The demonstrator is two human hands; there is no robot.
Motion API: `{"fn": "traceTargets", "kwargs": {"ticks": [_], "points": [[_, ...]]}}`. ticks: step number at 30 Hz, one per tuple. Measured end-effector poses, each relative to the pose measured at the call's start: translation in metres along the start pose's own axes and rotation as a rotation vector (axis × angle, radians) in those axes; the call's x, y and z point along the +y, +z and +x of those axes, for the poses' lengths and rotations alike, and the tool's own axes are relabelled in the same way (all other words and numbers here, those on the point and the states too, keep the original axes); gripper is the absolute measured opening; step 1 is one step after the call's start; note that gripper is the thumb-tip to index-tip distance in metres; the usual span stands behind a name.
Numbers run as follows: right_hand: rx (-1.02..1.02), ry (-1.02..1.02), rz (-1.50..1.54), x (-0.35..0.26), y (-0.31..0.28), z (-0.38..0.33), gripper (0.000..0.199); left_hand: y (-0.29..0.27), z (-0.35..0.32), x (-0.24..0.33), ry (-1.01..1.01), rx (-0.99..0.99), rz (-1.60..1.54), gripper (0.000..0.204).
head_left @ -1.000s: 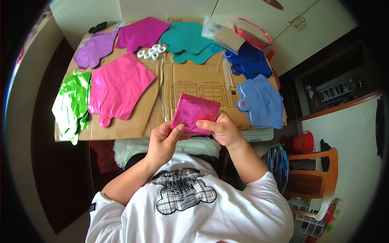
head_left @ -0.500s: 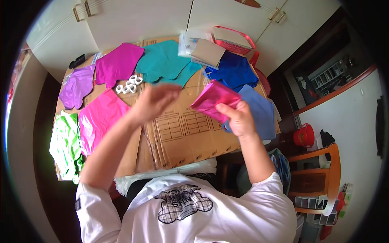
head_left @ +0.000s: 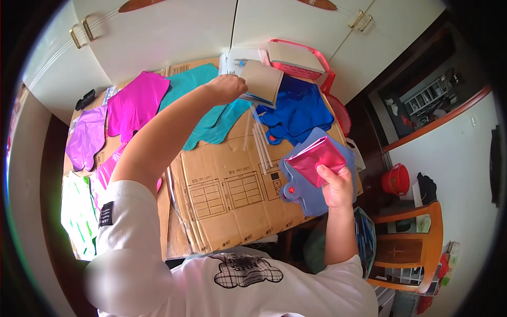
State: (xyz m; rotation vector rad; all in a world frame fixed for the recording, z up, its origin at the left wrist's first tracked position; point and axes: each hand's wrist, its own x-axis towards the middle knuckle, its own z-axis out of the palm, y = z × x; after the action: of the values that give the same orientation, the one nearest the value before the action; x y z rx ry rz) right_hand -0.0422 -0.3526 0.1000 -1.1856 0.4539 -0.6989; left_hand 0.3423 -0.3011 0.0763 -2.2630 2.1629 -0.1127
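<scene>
My right hand (head_left: 337, 184) grips a folded, shiny pink foil piece (head_left: 316, 162), thumb on top, above a pale blue flat foil shape (head_left: 306, 198) at the table's right. My left hand (head_left: 227, 87) reaches far across to the near-left edge of a stack of grey-brown cards (head_left: 262, 82). Its fingers are curled closed, and what lies between them is hidden. Teal foil shapes (head_left: 216, 132) lie under that forearm. Dark blue foil (head_left: 300, 108) rests right of the cards. Several thin white sticks (head_left: 261, 145) lie in front of them.
Magenta (head_left: 138, 100), lilac (head_left: 88, 136) and green-white foil (head_left: 79, 211) line the left side of the cardboard-covered table (head_left: 211, 227). A red basket (head_left: 298, 66) stands at the back. White cupboards (head_left: 158, 31) close off the far side; a wooden chair (head_left: 406, 248) is at right.
My left hand has moved forward and right to the cards. My right hand, with the pink foil, has shifted right and nearer. The white rings are no longer visible.
</scene>
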Motion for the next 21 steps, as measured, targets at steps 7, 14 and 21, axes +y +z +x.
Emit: {"fn": "traceTargets", "kwargs": {"ticks": [7,14,21], "points": [[-0.023,0.009,0.048,0.005,0.005,0.010,0.020,-0.014,-0.008,-0.001,-0.197,0.036,-0.461,0.018],[0.019,0.039,0.166,0.003,0.002,0.015,0.023,-0.025,-0.006,0.015,-0.225,0.098,-0.360,0.020],[0.009,0.039,0.178,0.000,0.002,-0.005,0.023,-0.011,-0.005,0.011,-0.291,0.253,-0.534,0.023]]}}
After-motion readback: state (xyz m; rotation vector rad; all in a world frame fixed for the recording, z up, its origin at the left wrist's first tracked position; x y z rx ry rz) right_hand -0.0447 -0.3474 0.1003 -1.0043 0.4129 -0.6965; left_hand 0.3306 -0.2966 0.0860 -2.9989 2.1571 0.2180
